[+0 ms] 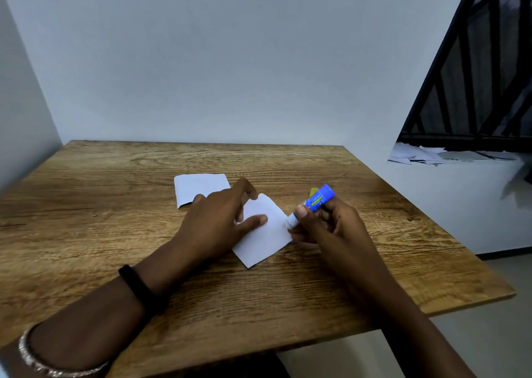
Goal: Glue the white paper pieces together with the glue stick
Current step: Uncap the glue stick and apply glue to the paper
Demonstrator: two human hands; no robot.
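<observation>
A white paper piece [266, 238] lies tilted on the wooden table [115, 233] near the middle. My left hand [214, 225] presses flat on its left part, fingers spread. My right hand [325, 228] grips a blue glue stick [315, 202] with a yellow-green label, tilted, its white tip touching the paper's right edge. A second white paper piece [198, 187] lies flat just behind my left hand, partly hidden by it.
The table stands in a corner, with a wall behind and another at the left. Its right edge drops to the floor. A ledge at the right [426, 156] carries loose papers below a dark window grille [475, 90].
</observation>
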